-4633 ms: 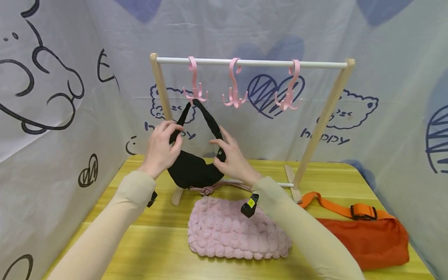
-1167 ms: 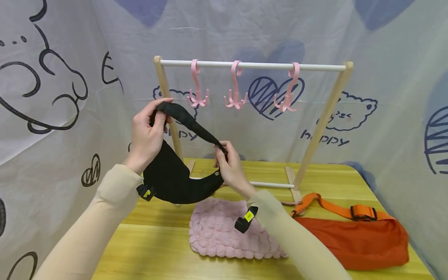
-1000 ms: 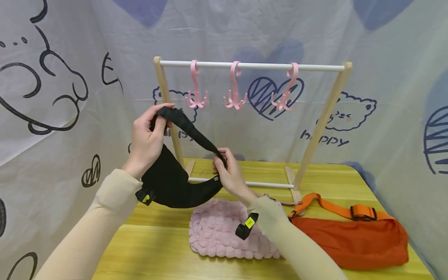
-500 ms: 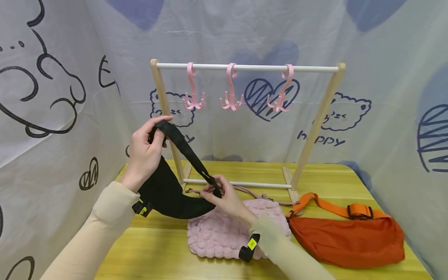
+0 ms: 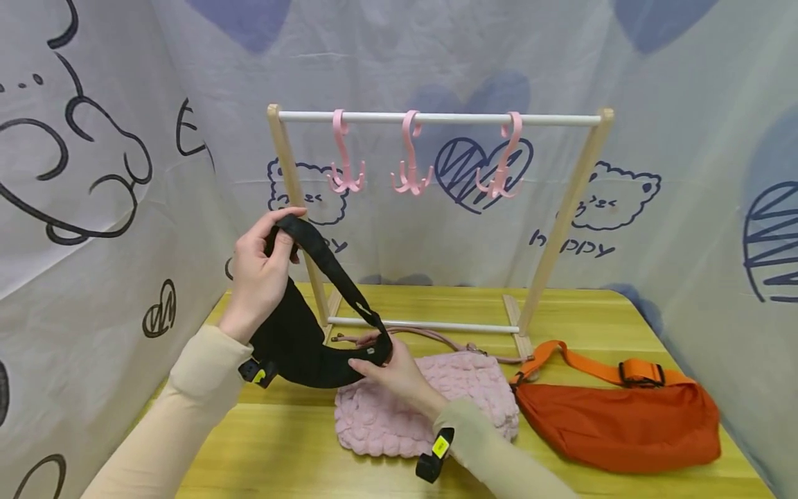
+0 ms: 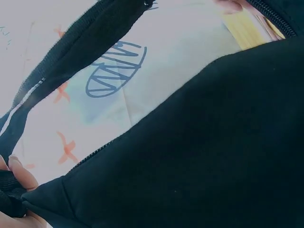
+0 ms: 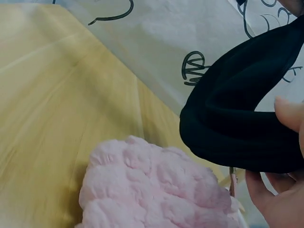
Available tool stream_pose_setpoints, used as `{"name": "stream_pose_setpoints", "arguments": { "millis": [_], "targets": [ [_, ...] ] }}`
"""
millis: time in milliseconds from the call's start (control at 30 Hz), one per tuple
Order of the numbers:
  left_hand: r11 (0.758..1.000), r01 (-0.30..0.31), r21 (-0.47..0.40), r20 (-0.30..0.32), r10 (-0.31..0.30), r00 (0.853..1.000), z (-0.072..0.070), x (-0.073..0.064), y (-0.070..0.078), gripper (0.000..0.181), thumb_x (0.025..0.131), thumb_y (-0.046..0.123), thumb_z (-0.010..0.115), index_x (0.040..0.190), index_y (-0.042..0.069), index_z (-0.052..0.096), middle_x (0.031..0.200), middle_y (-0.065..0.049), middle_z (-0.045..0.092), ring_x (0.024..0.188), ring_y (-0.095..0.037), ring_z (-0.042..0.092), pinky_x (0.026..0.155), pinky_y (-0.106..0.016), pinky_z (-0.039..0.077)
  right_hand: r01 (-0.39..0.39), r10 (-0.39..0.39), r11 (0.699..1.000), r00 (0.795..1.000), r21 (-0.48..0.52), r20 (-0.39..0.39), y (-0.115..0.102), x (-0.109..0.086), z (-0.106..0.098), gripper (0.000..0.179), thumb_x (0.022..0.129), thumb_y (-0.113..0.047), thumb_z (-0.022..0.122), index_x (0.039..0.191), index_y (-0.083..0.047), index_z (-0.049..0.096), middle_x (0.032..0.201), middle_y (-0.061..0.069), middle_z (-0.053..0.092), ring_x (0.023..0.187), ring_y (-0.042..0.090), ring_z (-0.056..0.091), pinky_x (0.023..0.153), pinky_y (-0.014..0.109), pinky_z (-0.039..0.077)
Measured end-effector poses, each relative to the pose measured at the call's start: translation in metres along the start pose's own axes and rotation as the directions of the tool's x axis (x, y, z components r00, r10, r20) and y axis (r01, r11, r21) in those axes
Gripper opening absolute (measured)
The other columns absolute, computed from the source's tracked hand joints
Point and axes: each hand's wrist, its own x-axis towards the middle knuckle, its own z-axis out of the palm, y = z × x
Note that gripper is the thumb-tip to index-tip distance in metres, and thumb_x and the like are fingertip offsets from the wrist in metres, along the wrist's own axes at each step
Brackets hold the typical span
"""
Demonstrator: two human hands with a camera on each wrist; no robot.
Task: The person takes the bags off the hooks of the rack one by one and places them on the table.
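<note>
A black shoulder bag (image 5: 299, 346) hangs tilted between both hands, left of the rack's middle. My left hand (image 5: 258, 263) grips the upper left of its strap (image 5: 333, 270), thumb in front. At the bag's lower right end, my right hand (image 5: 399, 374) pinches the corner, with the thumb on the near side and fingers beneath in the right wrist view. The left wrist view is largely filled by the bag's dark body (image 6: 204, 147), with a zipper along its edge. Below the right hand, a pink puffy bag (image 5: 430, 409) lies on the table.
Behind the hands stands a wooden rack with a white rod (image 5: 461, 119), carrying three pink claw hooks (image 5: 409, 159). An orange bag (image 5: 623, 426) lies at the right of the wooden table (image 5: 249, 450). Printed cloth walls (image 5: 87, 291) enclose the back and sides.
The black bag has come off the left hook and moved down and left. Lately the right hand has slid from the strap down to the bag's lower right corner; the left keeps its grip.
</note>
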Motion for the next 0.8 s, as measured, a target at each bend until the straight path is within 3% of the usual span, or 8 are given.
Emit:
{"name": "stream_pose_setpoints", "arguments": {
  "millis": [200, 367, 533, 700, 800],
  "targets": [
    [1.0, 0.014, -0.001, -0.001, -0.014, 1.0, -0.004, -0.005, -0.008, 0.033, 0.105, 0.004, 0.043, 0.129, 0.005, 0.066, 0.083, 0.011, 0.06, 0.069, -0.008, 0.055, 0.064, -0.017, 0.047, -0.057, 0.064, 0.995, 0.994, 0.08, -0.088, 0.001, 0.001, 0.009, 0.029, 0.093, -0.007, 0.07, 0.118, 0.006, 0.062, 0.117, 0.024, 0.066, 0.1, 0.006, 0.061, 0.089, 0.018, 0.049],
    [1.0, 0.015, 0.016, 0.019, -0.015, 1.0, -0.01, -0.009, -0.016, 0.032, 0.105, 0.005, 0.044, 0.129, 0.002, 0.065, 0.083, 0.006, 0.06, 0.071, -0.004, 0.056, 0.064, -0.016, 0.048, -0.08, 0.103, 0.982, 0.986, 0.172, -0.13, 0.0, 0.001, 0.014, 0.021, 0.099, -0.012, 0.064, 0.11, 0.006, 0.06, 0.102, 0.014, 0.068, 0.09, 0.004, 0.064, 0.084, 0.019, 0.052],
    [0.989, 0.027, 0.148, 0.078, -0.039, 0.996, -0.024, -0.017, -0.026, 0.032, 0.106, 0.012, 0.046, 0.132, 0.007, 0.064, 0.087, -0.007, 0.063, 0.07, -0.006, 0.052, 0.064, -0.017, 0.043, -0.078, 0.12, 0.971, 0.977, 0.225, -0.178, -0.001, 0.003, 0.015, 0.022, 0.103, -0.022, 0.058, 0.109, -0.001, 0.057, 0.099, -0.001, 0.063, 0.096, 0.004, 0.064, 0.087, 0.019, 0.051],
    [0.953, 0.014, 0.304, 0.144, -0.06, 0.988, -0.041, -0.027, -0.04, 0.032, 0.106, 0.014, 0.046, 0.133, 0.008, 0.063, 0.096, -0.014, 0.068, 0.075, -0.009, 0.051, 0.065, -0.021, 0.038, -0.069, 0.127, 0.963, 0.969, 0.261, -0.213, -0.003, 0.004, 0.014, 0.025, 0.105, -0.029, 0.054, 0.107, -0.004, 0.055, 0.096, -0.004, 0.064, 0.094, 0.004, 0.065, 0.087, 0.019, 0.051],
    [0.922, -0.008, 0.387, 0.171, -0.063, 0.983, -0.05, -0.033, -0.05, 0.031, 0.106, 0.014, 0.048, 0.131, 0.006, 0.064, 0.102, -0.015, 0.07, 0.079, -0.014, 0.054, 0.069, -0.025, 0.041, -0.061, 0.125, 0.96, 0.966, 0.272, -0.225, -0.005, 0.004, 0.014, 0.025, 0.105, -0.029, 0.054, 0.107, -0.004, 0.055, 0.092, -0.006, 0.065, 0.09, 0.003, 0.067, 0.084, 0.02, 0.052]
  ]
}}
